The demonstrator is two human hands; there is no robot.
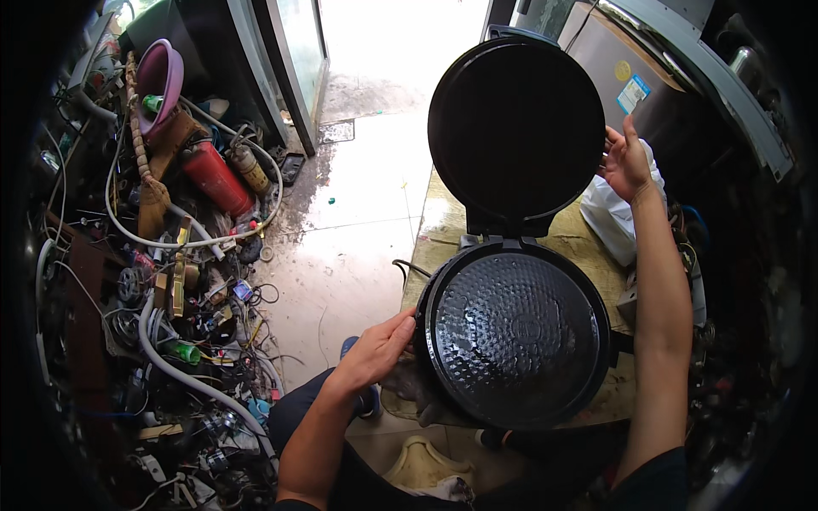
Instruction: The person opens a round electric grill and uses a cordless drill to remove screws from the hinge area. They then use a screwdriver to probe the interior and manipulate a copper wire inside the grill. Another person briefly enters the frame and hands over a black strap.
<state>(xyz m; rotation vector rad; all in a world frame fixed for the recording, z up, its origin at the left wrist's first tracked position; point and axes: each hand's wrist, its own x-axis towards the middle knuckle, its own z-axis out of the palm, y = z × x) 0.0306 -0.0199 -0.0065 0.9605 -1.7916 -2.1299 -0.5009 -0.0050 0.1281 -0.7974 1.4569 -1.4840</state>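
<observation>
A round black electric griddle stands opened up in front of me. Its dimpled lower plate (520, 332) looks wet and shiny, and its dark lid (515, 136) is tilted up on the hinge at the far side. At the plate's left rim, my left hand (379, 347) is closed on the griddle's side, fingertips partly hidden. My right hand (629, 162) is at the lid's right edge, thumb raised apart from the fingers, whose tips touch or nearly touch the edge.
Under the griddle is a worn wooden bench (443, 226). A white plastic bag (609, 217) sits to its right. Heaped on the left are cables, tools, a red cylinder (217, 179) and a pink basin (160, 85). A yellowish plastic stool (426, 464) shows below.
</observation>
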